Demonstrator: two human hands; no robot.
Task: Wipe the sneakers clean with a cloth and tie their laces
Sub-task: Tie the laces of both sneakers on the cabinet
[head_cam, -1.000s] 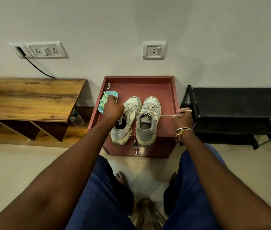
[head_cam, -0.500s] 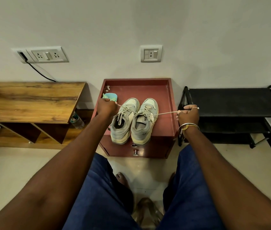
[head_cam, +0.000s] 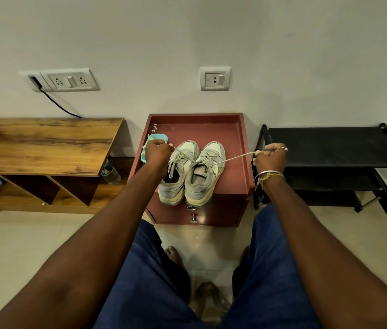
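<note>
Sneakers: a pale grey pair (head_cam: 194, 176) with soft matte uppers and yellowed rubber soles. They sit side by side, touching, toes to the wall, on the cabinet top.
Lace: a thin cream cord (head_cam: 235, 158), taut from the right shoe's eyelets to my right fist.
Left hand (head_cam: 156, 151): my fingers are curled, pinching the other lace end just left of the left shoe's toe. My forearm covers part of that shoe's opening.
Right hand (head_cam: 270, 157): clenched round its lace end, past the cabinet's right rim, with metal bangles (head_cam: 269, 175) on the wrist.
Since a second ago: my hands have drawn farther apart and the lace spans longer.
Cabinet (head_cam: 234, 184): dull red and boxy, with a raised rim and metal knobs (head_cam: 193, 218).
Around: a teal dish (head_cam: 161, 137) with green cloth (head_cam: 146, 149), half hidden behind my left hand. A grained wooden table (head_cam: 45, 143) is on the left, with a plastic bottle (head_cam: 111, 173) beneath it, and a black rack (head_cam: 330, 148) is on the right.
</note>
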